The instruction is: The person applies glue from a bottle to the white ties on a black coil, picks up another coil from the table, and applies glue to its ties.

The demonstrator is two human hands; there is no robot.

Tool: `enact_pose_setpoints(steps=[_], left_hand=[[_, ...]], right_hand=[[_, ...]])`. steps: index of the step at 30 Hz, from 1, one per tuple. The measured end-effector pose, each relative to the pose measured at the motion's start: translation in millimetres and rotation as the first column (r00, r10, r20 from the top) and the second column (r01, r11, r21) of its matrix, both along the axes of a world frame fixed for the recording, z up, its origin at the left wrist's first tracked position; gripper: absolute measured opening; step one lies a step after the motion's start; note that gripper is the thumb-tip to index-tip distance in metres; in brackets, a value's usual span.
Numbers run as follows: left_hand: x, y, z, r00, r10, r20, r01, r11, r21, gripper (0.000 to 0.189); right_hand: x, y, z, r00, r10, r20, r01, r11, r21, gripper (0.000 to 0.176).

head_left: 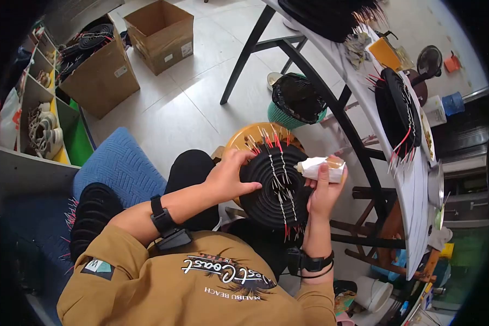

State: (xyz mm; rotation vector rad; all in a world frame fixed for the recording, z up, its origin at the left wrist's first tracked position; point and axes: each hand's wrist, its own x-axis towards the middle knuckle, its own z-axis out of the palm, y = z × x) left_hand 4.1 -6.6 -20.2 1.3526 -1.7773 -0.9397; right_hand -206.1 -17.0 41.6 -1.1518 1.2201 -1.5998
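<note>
A round black coil of concentric rings [252, 204] rests over my lap and a wooden stool [239, 136]. Two lines of twisted silvery wire cross it, with red and white wire ends sticking out at both edges. My left hand [231, 175] grips the coil's left side, thumb on top and fingers along the upper rim. In my right hand [326, 195] is a small squeeze bottle [320, 169] with a white wrapper, tilted sideways, its nozzle pointing left over the coil's right side. The right hand's lower edge is close to the coil's rim.
More black coils [399, 108] lie on the white table [364, 70] at right. Others sit on the blue seat [122, 165] beside me and in a cardboard box [100, 81]. A second box [160, 35], a lined bin [299, 100] and a shoe shelf [43, 130] stand around.
</note>
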Motion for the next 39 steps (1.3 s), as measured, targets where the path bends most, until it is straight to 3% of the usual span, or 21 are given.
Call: enact_pose_setpoints(steps=[12, 16, 18, 19, 21, 22, 26, 28, 31, 35, 39], left_hand=[[14, -19, 20, 0.981, -0.162, -0.104, 0.187, 0.929, 0.319, 0.058], [14, -17, -2, 0.984, -0.173, -0.041, 0.178, 0.964, 0.198, 0.065], [9, -8, -11, 0.979, -0.019, -0.201, 0.054, 0.984, 0.170, 0.083], [7, -4, -19, 0.980, -0.017, -0.201, 0.053, 0.983, 0.174, 0.083], [1, 4, -30, 0.923, 0.015, -0.384, 0.141, 0.916, 0.375, 0.100], [-1, 8, -31, 0.968, 0.014, -0.249, 0.090, 0.912, 0.401, 0.112], [-7, 15, -30, 0.960, 0.060, -0.275, 0.079, 0.882, 0.465, 0.118], [-9, 16, -20, 0.876, 0.203, -0.437, 0.123, 0.782, 0.610, 0.121], [-11, 16, -22, 0.869, 0.262, -0.420, 0.138, 0.686, 0.714, 0.121], [-15, 13, -29, 0.870, 0.288, -0.401, 0.141, 0.634, 0.760, 0.118], [-16, 1, -41, 0.774, 0.331, -0.540, 0.263, 0.608, 0.749, 0.113]], right_hand=[[-2, -7, -7, 0.998, -0.055, -0.018, 0.055, 0.998, 0.007, 0.038], [-12, 1, -12, 0.994, -0.084, 0.065, 0.087, 0.995, -0.039, 0.035], [-20, 5, -21, 0.990, -0.094, 0.108, 0.101, 0.993, -0.058, 0.035], [-24, 6, -25, 0.990, -0.093, 0.109, 0.100, 0.994, -0.055, 0.035], [-30, 9, -32, 0.978, -0.136, 0.157, 0.144, 0.989, -0.035, 0.037], [-33, 9, -36, 0.979, -0.134, 0.156, 0.141, 0.989, -0.035, 0.037], [-45, 12, -46, 0.978, -0.117, 0.174, 0.127, 0.991, -0.049, 0.039], [-46, 11, -44, 0.977, -0.108, 0.185, 0.121, 0.990, -0.065, 0.039], [-50, 8, -40, 0.930, -0.240, 0.278, 0.271, 0.959, -0.078, 0.040], [-60, 6, -60, 0.948, -0.198, 0.250, 0.220, 0.974, -0.062, 0.040], [-53, 10, -68, 0.925, -0.228, 0.304, 0.253, 0.966, -0.045, 0.041]])
